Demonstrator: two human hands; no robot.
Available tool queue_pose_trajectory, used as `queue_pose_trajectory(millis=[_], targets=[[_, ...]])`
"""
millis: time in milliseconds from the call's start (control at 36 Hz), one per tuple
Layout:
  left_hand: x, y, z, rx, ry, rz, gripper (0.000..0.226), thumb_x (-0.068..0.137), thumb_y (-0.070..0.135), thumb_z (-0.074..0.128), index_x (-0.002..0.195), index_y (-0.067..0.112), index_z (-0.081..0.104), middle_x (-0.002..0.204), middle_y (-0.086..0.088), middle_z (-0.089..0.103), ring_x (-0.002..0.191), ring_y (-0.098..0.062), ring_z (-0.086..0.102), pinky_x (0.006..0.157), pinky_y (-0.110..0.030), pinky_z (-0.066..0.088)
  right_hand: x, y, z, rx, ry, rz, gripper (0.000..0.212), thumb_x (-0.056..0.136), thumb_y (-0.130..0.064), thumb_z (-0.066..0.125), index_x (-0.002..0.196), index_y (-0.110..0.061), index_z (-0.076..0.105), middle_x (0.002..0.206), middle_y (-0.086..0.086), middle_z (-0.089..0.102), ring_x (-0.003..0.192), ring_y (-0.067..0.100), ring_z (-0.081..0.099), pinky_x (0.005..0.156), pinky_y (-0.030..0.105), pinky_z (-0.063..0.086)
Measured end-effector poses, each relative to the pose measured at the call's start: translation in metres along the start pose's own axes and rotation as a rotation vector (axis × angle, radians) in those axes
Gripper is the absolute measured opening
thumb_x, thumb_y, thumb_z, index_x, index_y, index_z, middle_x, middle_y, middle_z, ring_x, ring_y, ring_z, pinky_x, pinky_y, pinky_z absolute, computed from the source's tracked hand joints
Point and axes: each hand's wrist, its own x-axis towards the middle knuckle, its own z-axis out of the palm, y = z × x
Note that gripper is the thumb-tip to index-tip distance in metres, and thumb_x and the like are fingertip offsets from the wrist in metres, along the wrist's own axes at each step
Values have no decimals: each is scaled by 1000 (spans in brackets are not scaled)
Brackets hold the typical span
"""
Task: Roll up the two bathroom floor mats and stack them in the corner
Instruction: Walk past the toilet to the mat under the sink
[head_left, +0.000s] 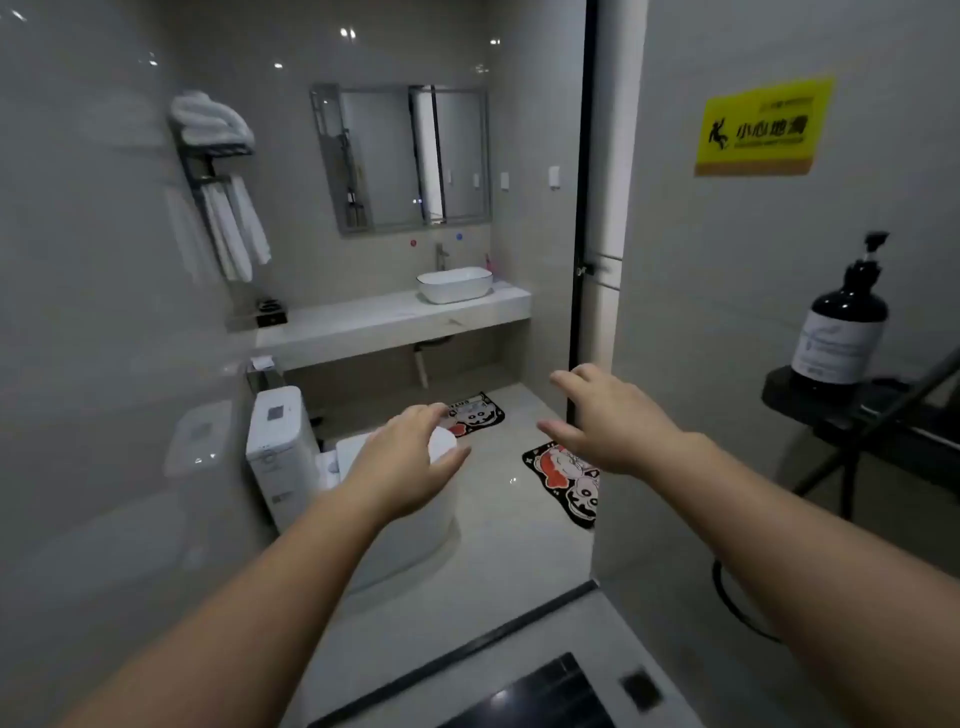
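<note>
Two black-edged cartoon floor mats lay flat on the pale tiled floor, the far mat (475, 414) below the vanity half hidden by the left hand (402, 462), the near mat (566, 480) cut off by the right hand (613, 415) and door edge, both hands empty, fingers spread.

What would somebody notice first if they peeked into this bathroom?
Probably the two cartoon floor mats: one mat lies flat below the sink counter, the other mat nearer, by the doorway. Both bare hands, left hand and right hand, reach out empty, and a yellow warning sign glows on the right wall.
</note>
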Motion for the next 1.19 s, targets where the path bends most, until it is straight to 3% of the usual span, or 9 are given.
queue_pose_trajectory(millis=[250,556,1028,1194], targets=[[48,-55,81,-18,-155,-55,59,91,48,52,141,19,40,145,-2,45,131,-21,43,107,-36,36,59,28,89,-48,-129,44,55,90,-51,47,134,-19,41,127,9,49,109,33,53,91,43,45],[120,-124,146,-57,-338,-82,57,92,46,51,141,17,40,145,-4,45,131,-22,43,108,-36,34,135,65,178,-62,-244,92,60,89,-52,47,136,-18,41,130,9,49,114,32,51,91,41,46],[222,-169,216,-99,-367,-178,54,94,45,50,139,16,43,142,-5,48,128,-23,46,107,-38,36,236,116,261,21,-340,197,58,92,-50,45,138,-15,42,133,11,49,118,29,50,94,40,43],[286,-175,241,-82,-332,-199,52,94,43,51,137,14,45,140,-6,49,128,-24,45,108,-38,34,301,152,290,27,-337,149,54,90,-51,46,128,-14,48,119,10,54,106,30,54,88,43,48]])
